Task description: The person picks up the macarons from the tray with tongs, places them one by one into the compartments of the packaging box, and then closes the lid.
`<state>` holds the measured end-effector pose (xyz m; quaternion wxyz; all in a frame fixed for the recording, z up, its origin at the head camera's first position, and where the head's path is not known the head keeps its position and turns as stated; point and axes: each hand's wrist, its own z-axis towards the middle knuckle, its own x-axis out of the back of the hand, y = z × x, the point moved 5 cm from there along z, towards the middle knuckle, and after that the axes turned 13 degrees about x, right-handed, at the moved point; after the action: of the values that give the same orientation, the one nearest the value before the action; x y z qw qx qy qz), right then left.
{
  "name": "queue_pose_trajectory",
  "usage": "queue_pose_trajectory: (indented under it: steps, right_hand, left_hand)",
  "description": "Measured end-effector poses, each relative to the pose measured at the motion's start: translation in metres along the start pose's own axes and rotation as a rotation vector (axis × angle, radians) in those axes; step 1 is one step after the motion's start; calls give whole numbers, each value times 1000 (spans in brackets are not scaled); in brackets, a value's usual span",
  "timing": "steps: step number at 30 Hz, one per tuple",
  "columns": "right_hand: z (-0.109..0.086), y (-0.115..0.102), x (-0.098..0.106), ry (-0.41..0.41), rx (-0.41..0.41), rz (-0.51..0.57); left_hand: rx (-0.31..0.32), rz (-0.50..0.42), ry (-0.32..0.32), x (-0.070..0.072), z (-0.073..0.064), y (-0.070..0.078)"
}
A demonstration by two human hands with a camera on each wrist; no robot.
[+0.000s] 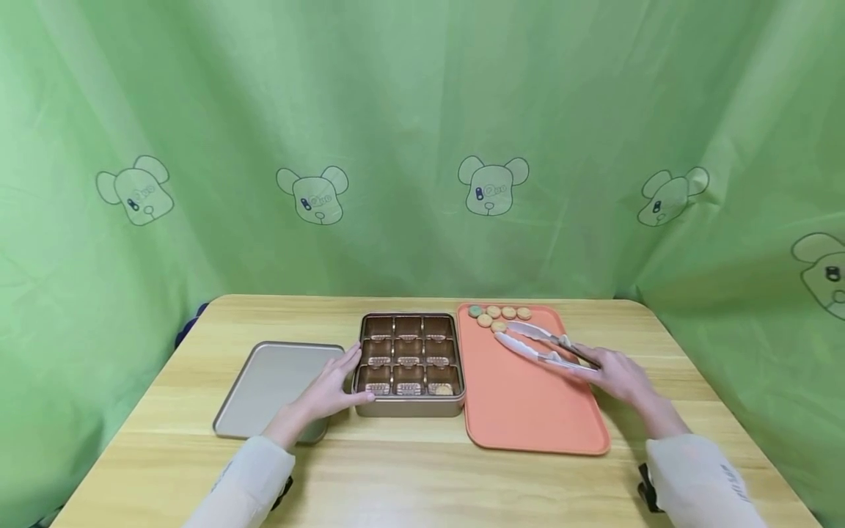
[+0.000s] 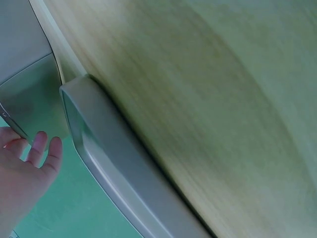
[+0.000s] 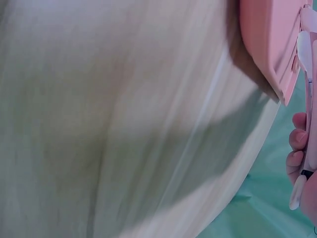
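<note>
My right hand (image 1: 619, 375) grips a pair of tongs (image 1: 551, 357) with white tips and metal arms, held over the coral tray (image 1: 535, 411). The tongs' tips stand spread beside the nearest of several small round cookies (image 1: 498, 327) at the tray's far end; one cookie there is green (image 1: 475, 311). My left hand (image 1: 330, 390) rests along the left side of a square metal tin (image 1: 409, 407), fingers extended and thumb at its front corner. Clear brown dividers split the tin into several compartments, and a cookie (image 1: 444, 390) lies in the front right one.
To the left, a flat square metal lid (image 1: 271, 389) lies on the wooden table (image 1: 396, 477), partly beneath my left forearm and hand. The tin stands right beside the tray's left edge. A green curtain (image 1: 396, 88) with bear-head prints hangs behind the table and at both sides.
</note>
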<state>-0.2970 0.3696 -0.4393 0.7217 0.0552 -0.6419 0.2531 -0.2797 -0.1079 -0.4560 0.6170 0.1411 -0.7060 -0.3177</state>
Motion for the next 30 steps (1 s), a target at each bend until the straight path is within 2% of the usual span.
queue_pose_trajectory:
  steps: [13,21,24,30]
  right_hand:
    - [3,-5,-4,16,7,-5]
    - [-2,-6,-5,36,11,-26]
    - [-4,-6,-5,40,20,-30]
    - [-8,-8,-3,45,45,-46]
  left_hand:
    - [-1,3,1,-2,-2,-2]
    - [-69,-17,34,-2,-3,1]
    - [-77,-19,43,-2,-3,2]
    - [-35,-9,18,0,-1,1]
